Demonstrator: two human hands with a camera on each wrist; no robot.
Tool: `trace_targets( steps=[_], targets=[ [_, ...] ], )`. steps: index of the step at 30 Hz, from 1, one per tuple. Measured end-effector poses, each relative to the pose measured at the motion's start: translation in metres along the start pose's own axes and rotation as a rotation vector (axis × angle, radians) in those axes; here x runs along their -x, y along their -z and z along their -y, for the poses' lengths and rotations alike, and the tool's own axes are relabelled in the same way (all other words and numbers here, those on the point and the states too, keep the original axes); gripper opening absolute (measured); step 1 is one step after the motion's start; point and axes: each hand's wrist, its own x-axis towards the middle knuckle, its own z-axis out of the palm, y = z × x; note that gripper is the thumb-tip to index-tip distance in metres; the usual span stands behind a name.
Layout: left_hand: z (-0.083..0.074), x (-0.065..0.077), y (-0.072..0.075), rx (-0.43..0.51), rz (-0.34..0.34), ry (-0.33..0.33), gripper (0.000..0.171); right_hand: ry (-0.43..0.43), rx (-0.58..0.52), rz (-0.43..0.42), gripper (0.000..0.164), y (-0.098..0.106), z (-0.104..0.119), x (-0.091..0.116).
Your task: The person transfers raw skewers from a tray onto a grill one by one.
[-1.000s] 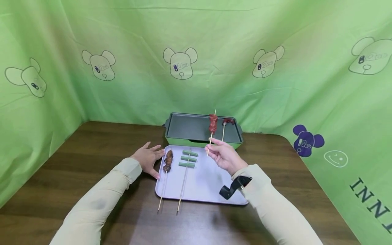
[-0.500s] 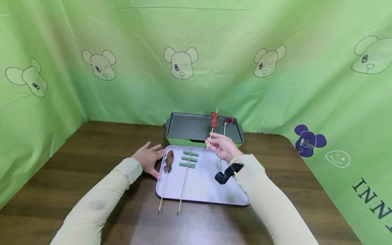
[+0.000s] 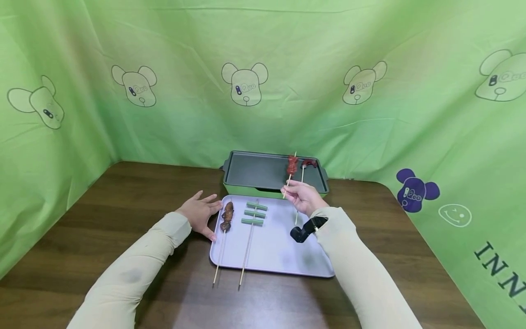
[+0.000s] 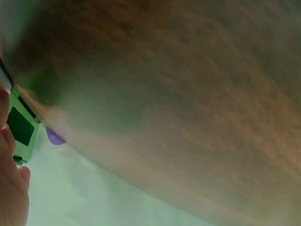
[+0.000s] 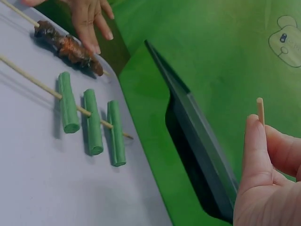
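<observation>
In the head view my right hand (image 3: 305, 197) pinches the stick of a red meat skewer (image 3: 292, 165), whose meat end overlaps the right part of the dark grill plate (image 3: 259, 170). Only the stick's butt end pokes out of thumb and fingers (image 5: 254, 146) in the right wrist view. My left hand (image 3: 199, 214) rests with spread fingers at the left rim of the pale lilac tray (image 3: 283, 249). Close to it on the tray lies a brown meat skewer (image 3: 227, 216). Beside that is a skewer with green bean-like pieces (image 3: 254, 214).
Behind the tray stands the green grill base (image 3: 242, 190) under the plate. A skewer with a dark red curled piece (image 3: 309, 162) lies at the plate's right end, its stick reaching over the tray. A green printed curtain (image 3: 263, 119) hangs behind the brown table (image 3: 131, 205).
My right hand has moved forward and slightly right with the red meat skewer, then the skewer has lowered toward the grill plate. The left hand stays at the tray's rim.
</observation>
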Motion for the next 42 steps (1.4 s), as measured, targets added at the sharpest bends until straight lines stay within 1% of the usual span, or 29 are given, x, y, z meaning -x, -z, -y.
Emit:
trace_targets(
  steps=[1,2,4,6,7,8,9,11,13,14,17,20,23,26,30,35,39,42],
  targets=[
    [0.0,0.0,0.0,-0.002,-0.007,-0.002,0.108,0.003,0.008,0.001,0.06,0.003,-0.002,-0.005],
    [0.0,0.0,0.0,-0.002,-0.012,-0.005,0.107,0.007,-0.002,0.022,0.06,0.009,-0.006,-0.01],
    [-0.001,0.0,0.0,0.001,-0.02,-0.01,0.107,0.028,-0.042,0.096,0.059,0.036,-0.018,-0.049],
    [-0.001,0.0,0.0,-0.002,-0.024,-0.013,0.107,0.023,-0.034,0.104,0.058,0.054,-0.026,-0.078],
    [-0.001,-0.001,0.0,-0.004,-0.025,-0.013,0.107,0.031,-0.063,0.147,0.056,0.066,-0.031,-0.096],
    [-0.001,-0.001,0.0,-0.007,-0.025,-0.013,0.107,0.032,-0.059,0.145,0.056,0.068,-0.032,-0.1],
    [-0.001,-0.002,0.0,-0.011,-0.024,-0.012,0.107,0.033,-0.034,0.121,0.056,0.067,-0.031,-0.103],
    [0.0,-0.002,0.0,-0.01,-0.02,-0.01,0.107,0.023,0.034,0.04,0.057,0.043,-0.022,-0.073],
    [0.0,-0.002,0.0,-0.007,-0.017,-0.009,0.107,0.032,0.07,0.006,0.056,0.025,-0.015,-0.047],
    [0.0,-0.002,0.0,-0.004,-0.016,-0.01,0.107,0.021,0.115,-0.049,0.057,0.012,-0.011,-0.03],
    [0.0,-0.002,0.0,0.004,-0.016,-0.013,0.106,0.027,0.154,-0.072,0.053,-0.002,-0.005,-0.006],
    [0.0,-0.002,-0.001,0.001,-0.019,-0.011,0.107,0.029,0.206,-0.085,0.047,-0.006,-0.003,0.001],
    [0.0,-0.002,-0.001,-0.005,-0.017,-0.008,0.107,0.029,0.275,-0.094,0.041,-0.007,-0.004,0.001],
    [0.001,-0.001,-0.001,-0.011,-0.014,-0.007,0.108,0.027,0.325,-0.102,0.041,-0.007,-0.004,0.001],
    [0.001,-0.001,-0.001,-0.017,-0.017,-0.006,0.107,0.038,0.345,-0.086,0.047,-0.005,-0.004,0.002],
    [-0.001,-0.002,0.001,-0.001,-0.016,-0.006,0.107,0.05,0.348,-0.068,0.054,-0.002,-0.005,0.006],
    [-0.001,-0.001,0.001,0.005,-0.014,-0.01,0.106,0.061,0.373,-0.005,0.053,-0.002,-0.01,0.017],
    [-0.002,-0.001,0.001,0.006,-0.011,-0.012,0.106,0.109,0.468,0.06,0.048,-0.004,-0.02,0.03]
  ],
)
